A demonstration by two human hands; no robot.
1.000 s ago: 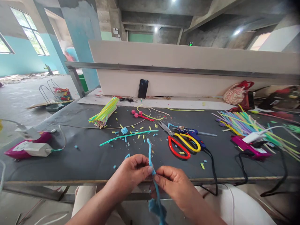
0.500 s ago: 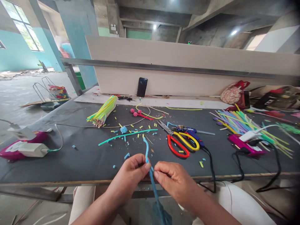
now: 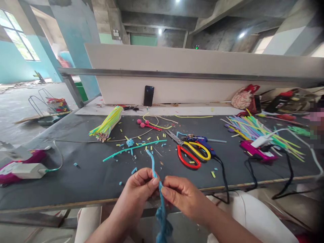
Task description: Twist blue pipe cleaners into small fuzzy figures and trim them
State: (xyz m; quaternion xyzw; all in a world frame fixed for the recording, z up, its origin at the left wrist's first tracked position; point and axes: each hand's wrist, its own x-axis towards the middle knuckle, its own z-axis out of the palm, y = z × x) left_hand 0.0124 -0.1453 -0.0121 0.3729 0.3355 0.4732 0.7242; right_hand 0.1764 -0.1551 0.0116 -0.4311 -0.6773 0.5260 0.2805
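Note:
Between my hands is a blue pipe cleaner (image 3: 152, 162), its free end rising above my fingers over the table edge. My left hand (image 3: 139, 185) pinches it between thumb and forefinger. Just to the right, my right hand (image 3: 183, 193) is closed on the same strand, slightly lower. Below my fingers a darker blue fuzzy length with lumpy bulges (image 3: 163, 222) hangs in front of my lap. Ahead lie a teal pipe cleaner (image 3: 134, 149), a small blue fuzzy ball (image 3: 130, 142), and scissors (image 3: 191, 155) with red and yellow handles.
A blue glue gun (image 3: 206, 145) rests behind the scissors. Bundles of pipe cleaners lie left (image 3: 107, 125) and right (image 3: 263, 130). Magenta power strips (image 3: 258, 151) with cables sit at both sides. A phone (image 3: 148, 96) leans against the back board. Cut scraps litter the table.
My view has shifted slightly to the right. My right fingers have closed in on the blue strand beside my left hand, and the lumpy hanging length shows more plainly.

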